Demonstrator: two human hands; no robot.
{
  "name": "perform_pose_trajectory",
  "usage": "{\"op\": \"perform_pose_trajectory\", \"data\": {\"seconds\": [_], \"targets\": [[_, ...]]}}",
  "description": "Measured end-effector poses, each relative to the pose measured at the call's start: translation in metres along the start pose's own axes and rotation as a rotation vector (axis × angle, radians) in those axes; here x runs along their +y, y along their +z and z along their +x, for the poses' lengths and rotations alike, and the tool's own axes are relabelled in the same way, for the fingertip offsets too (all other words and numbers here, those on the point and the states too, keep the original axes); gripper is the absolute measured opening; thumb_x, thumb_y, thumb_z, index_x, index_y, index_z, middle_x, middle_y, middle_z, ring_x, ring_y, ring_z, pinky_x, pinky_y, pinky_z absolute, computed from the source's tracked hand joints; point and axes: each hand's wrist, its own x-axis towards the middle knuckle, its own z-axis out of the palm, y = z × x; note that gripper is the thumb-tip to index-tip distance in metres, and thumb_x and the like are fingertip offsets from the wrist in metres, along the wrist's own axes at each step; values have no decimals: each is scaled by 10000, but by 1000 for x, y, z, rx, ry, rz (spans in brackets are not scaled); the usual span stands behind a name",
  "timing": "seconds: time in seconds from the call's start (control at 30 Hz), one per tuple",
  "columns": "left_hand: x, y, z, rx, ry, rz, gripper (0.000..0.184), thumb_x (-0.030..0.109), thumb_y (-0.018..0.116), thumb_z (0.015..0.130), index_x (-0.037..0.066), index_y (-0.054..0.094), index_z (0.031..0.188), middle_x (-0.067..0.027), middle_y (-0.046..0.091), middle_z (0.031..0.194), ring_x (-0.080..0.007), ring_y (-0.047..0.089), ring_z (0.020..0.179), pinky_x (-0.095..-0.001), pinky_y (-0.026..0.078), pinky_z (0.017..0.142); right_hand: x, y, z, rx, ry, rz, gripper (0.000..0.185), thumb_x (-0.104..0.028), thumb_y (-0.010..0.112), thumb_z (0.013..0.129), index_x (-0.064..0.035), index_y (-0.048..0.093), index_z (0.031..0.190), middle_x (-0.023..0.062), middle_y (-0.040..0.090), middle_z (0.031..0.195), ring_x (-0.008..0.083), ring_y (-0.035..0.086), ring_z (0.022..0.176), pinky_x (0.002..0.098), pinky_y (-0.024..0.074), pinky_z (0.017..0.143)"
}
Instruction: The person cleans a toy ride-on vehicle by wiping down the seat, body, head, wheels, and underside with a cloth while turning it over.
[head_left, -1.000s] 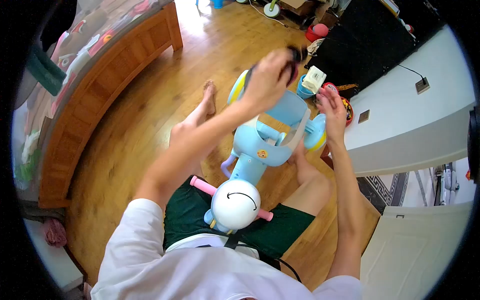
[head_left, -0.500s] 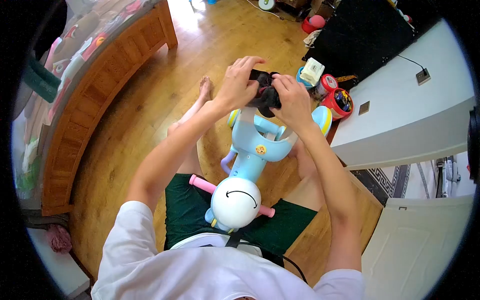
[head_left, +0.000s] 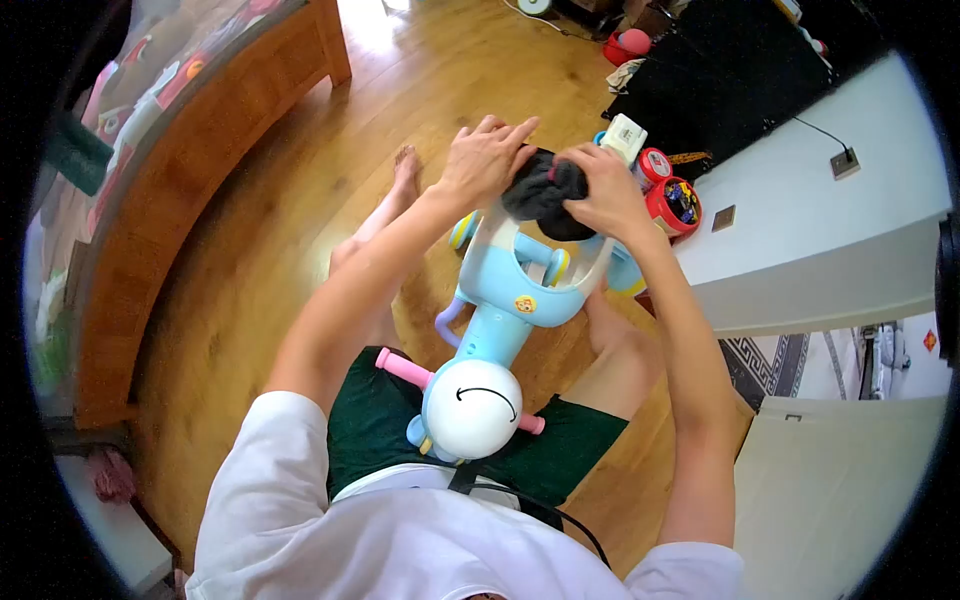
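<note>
A black, fluffy bundle like gathered hair (head_left: pixel 545 195), with a small pink band at its top, is above the seat of a light blue ride-on toy (head_left: pixel 500 275). My right hand (head_left: pixel 608 195) grips the right side of the bundle, thumb below and fingers above. At the upper left edge of the bundle, my left hand (head_left: pixel 485 162) touches it with its fingers stretched out. The toy stands between my legs, its white round front with a drawn smile (head_left: pixel 472 408) and its pink handlebar (head_left: pixel 403 368) nearest my body.
Beyond my right hand are a white box (head_left: pixel 624 137) and a red tub of small items (head_left: pixel 676 205). A wooden bed frame (head_left: pixel 200 200) curves along the left. At the right are a white wall (head_left: pixel 800 215) and a white door panel (head_left: pixel 830 490).
Since one second ago, my right hand has moved left onto the black bundle. The bundle first came down and toward me, then shifted slightly right and turned. My left hand's fingers have straightened.
</note>
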Motion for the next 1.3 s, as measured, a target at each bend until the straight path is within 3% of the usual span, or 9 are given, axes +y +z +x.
{"op": "perform_pose_trajectory", "data": {"seconds": [0.23,0.37,0.53,0.63,0.73,0.83,0.97,1.07,1.3], "targets": [[-16,21,-1,135,49,19,354,384,502,974,137,619,1199,-19,679,997,-211,554,1051,-399,459,790,15,-8,-38,102,65,60,419,-15,668,607,-109,619,1013,110,598,1025,360,565,1002,422,481,890],[-22,26,-1,150,51,28,395,471,519,938,127,678,1052,-24,664,940,-204,538,1055,-408,453,780,25,-13,-66,-18,241,-244,432,-14,687,624,-71,621,1048,142,602,972,374,602,947,458,499,832],[-11,5,1,-92,75,58,567,648,556,834,126,738,961,-49,652,976,-232,534,1059,-428,465,822,34,-31,-81,-127,338,-171,404,-26,618,639,-21,636,1043,189,656,911,366,638,875,389,504,819],[-19,0,2,-119,57,38,608,695,555,808,131,766,893,-47,649,944,-232,533,1031,-427,465,800,25,-61,-80,40,469,-13,347,-68,639,672,-52,653,1018,170,688,892,314,676,856,384,523,795],[-25,3,3,-133,82,25,631,717,533,811,142,777,901,-40,648,926,-230,532,1022,-425,463,777,10,-87,-81,235,451,180,364,27,613,688,-48,635,1043,99,668,878,199,642,817,317,508,787],[-22,6,6,-167,95,37,645,731,510,816,151,779,906,-35,648,921,-229,531,1024,-423,460,765,-35,-90,-76,323,327,222,424,59,616,686,-56,628,1095,117,659,958,222,638,885,329,492,847],[-21,6,7,-179,98,42,647,735,502,816,153,777,883,-34,647,922,-230,533,1029,-431,451,771,-76,-62,-72,404,37,-293,529,83,671,625,-93,637,1123,97,561,1127,294,546,1072,370,451,913],[-19,1,10,-244,93,81,627,718,500,825,156,774,869,-35,668,957,-239,539,1058,-514,443,842,-47,1,-70,306,-307,-820,308,-203,589,841,-191,630,1146,67,533,1166,239,518,1064,424,418,813],[-4,-8,6,-400,73,229,590,655,578,765,184,722,1090,-92,696,1027,-318,524,1129,-687,350,946,-61,45,-77,-71,-190,-901,387,-149,576,814,-10,595,1175,107,537,1185,254,516,1082,373,468,840]]}}
